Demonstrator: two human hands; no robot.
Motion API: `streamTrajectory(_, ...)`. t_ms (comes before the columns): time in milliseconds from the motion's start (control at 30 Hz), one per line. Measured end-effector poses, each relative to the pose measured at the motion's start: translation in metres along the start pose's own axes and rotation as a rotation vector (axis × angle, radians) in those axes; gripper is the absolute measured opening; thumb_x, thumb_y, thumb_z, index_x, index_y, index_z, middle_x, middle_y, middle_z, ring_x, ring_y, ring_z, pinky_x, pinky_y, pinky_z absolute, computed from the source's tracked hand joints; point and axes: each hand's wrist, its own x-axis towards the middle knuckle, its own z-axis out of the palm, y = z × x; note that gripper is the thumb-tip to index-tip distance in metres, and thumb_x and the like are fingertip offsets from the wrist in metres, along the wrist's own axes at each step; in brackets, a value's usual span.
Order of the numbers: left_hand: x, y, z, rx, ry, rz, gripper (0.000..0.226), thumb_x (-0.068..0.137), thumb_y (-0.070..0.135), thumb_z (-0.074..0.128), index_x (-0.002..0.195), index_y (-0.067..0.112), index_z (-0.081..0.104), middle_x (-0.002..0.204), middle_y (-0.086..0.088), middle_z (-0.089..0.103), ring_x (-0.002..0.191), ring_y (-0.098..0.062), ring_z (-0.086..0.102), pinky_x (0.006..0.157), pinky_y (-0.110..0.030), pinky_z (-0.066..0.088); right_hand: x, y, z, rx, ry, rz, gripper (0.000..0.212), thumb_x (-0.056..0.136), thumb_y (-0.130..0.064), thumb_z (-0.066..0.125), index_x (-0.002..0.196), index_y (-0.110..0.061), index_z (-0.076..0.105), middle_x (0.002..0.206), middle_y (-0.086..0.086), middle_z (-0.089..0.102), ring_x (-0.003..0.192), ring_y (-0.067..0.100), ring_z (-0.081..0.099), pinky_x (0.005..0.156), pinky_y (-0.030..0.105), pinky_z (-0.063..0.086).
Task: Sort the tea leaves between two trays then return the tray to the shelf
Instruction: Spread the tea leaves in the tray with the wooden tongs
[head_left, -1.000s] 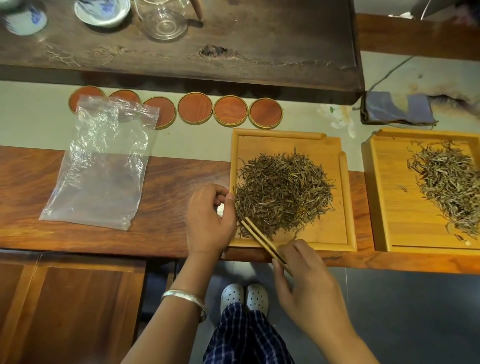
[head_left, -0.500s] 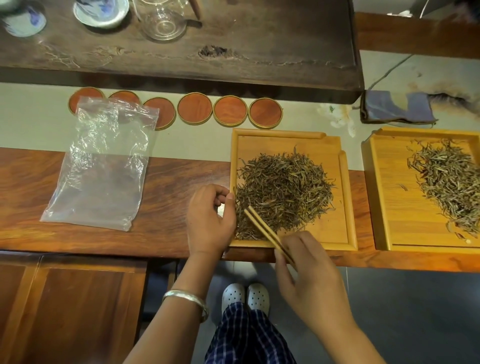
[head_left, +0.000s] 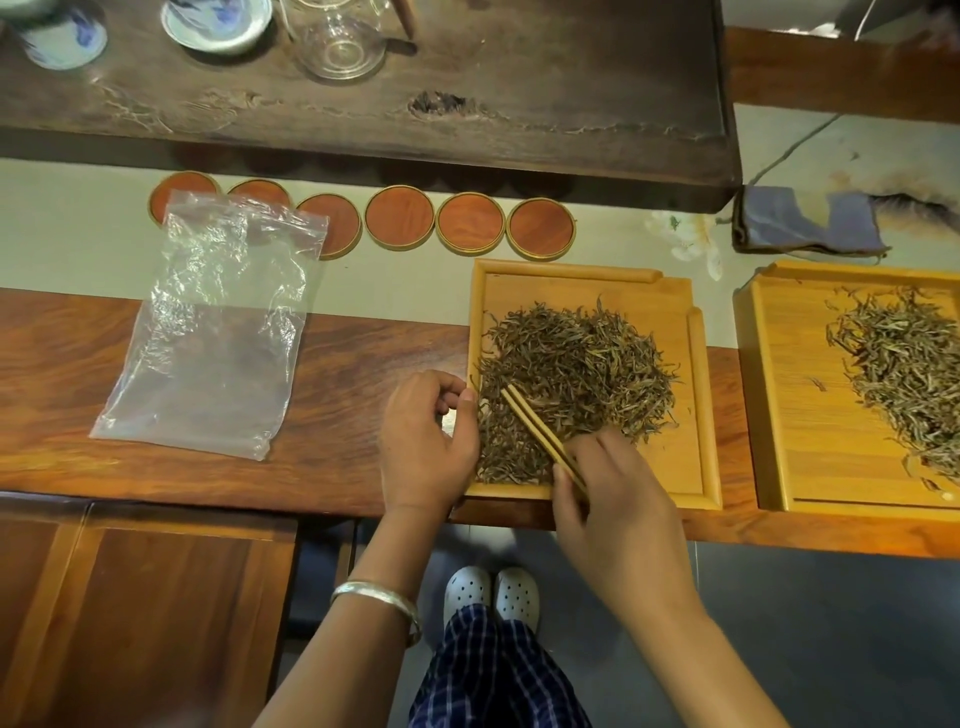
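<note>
Head view: in the middle of the frame a bamboo tray (head_left: 698, 415) sits on the wooden bench (head_left: 337, 374), carrying a dark heap of tea leaves (head_left: 576, 384). The right hand (head_left: 618, 499), at lower centre, has its grip closed around a pair of bamboo tongs (head_left: 535, 426); the tongs slant up and to the left, their tips resting in the left part of the heap. The left hand (head_left: 423, 447) lies just left of the tray, at its lower left corner, fingers curled with the thumb against the tray's left edge; whether this grip pinches anything cannot be told. A silver bangle (head_left: 379, 603) circles the left wrist.

At the right edge of the frame a second tray (head_left: 779, 415) holds a paler heap of leaves (head_left: 914, 374), partly cut off by the frame. The two trays stand near each other, not touching.

Left of centre a clear plastic bag (head_left: 218, 327) lies flat on the bench, its top overlapping a row of six round wooden coasters (head_left: 400, 218). Across the upper frame runs a dark wooden slab (head_left: 519, 104) with blue-and-white cups (head_left: 215, 23) and a glass pitcher (head_left: 337, 41). A grey folded cloth (head_left: 810, 221) lies at upper right. At the bottom, white shoes (head_left: 491, 592) and checked trousers (head_left: 493, 670) show
</note>
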Motion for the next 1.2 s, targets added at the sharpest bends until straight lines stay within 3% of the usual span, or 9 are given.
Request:
streamTrajectory(300,0.0,0.0,0.0,0.019,-0.003,0.003,0.003,0.084,0.02,0.058,0.081,0.018,0.057,0.072,0.016,0.044,0.068,-0.003,0.041,0.067,-0.006,0.032,0.03,-0.004,0.008,0.0,-0.022,0.036,0.006,0.087,-0.009,0.059,0.093,-0.007,0.059,0.088,0.005,0.055,0.073,0.018,0.051,0.051,0.023,0.035)
streamTrajectory(500,0.001,0.001,0.0,0.026,-0.021,0.008,0.003,0.084,0.023,0.057,0.083,0.021,0.056,0.072,0.019,0.044,0.07,0.004,0.044,0.067,-0.006,0.032,0.037,-0.003,0.008,-0.002,0.005,0.034,0.007,0.086,-0.008,0.06,0.093,-0.006,0.059,0.088,0.006,0.054,0.073,0.021,0.052,0.052,0.025,0.035)
streamTrajectory(667,0.0,0.0,0.0,-0.009,-0.017,-0.016,0.017,0.085,0.024,0.056,0.101,0.018,0.061,0.077,0.011,0.054,0.074,0.001,0.049,0.073,-0.008,0.036,0.044,-0.004,0.007,0.012,0.021,0.035,0.008,0.087,-0.009,0.059,0.094,-0.005,0.059,0.088,0.006,0.054,0.074,0.02,0.051,0.054,0.024,0.033)
streamTrajectory(900,0.0,0.0,0.001,0.021,-0.015,-0.011,0.008,0.084,0.02,0.058,0.09,0.016,0.062,0.076,0.009,0.053,0.071,-0.004,0.045,0.069,-0.01,0.035,0.03,-0.017,0.01,0.016,0.026,-0.074,0.008,0.085,-0.007,0.059,0.092,-0.006,0.061,0.086,0.005,0.055,0.071,0.018,0.052,0.05,0.021,0.042)
streamTrajectory(1200,0.0,0.001,0.0,0.027,-0.012,-0.011,0.006,0.084,0.02,0.059,0.085,0.014,0.061,0.073,0.01,0.05,0.069,-0.005,0.044,0.067,-0.01,0.034,0.026,-0.006,0.005,-0.031,-0.003,-0.026,0.01,0.084,-0.009,0.061,0.093,-0.004,0.062,0.086,0.006,0.056,0.071,0.02,0.052,0.053,0.019,0.034)
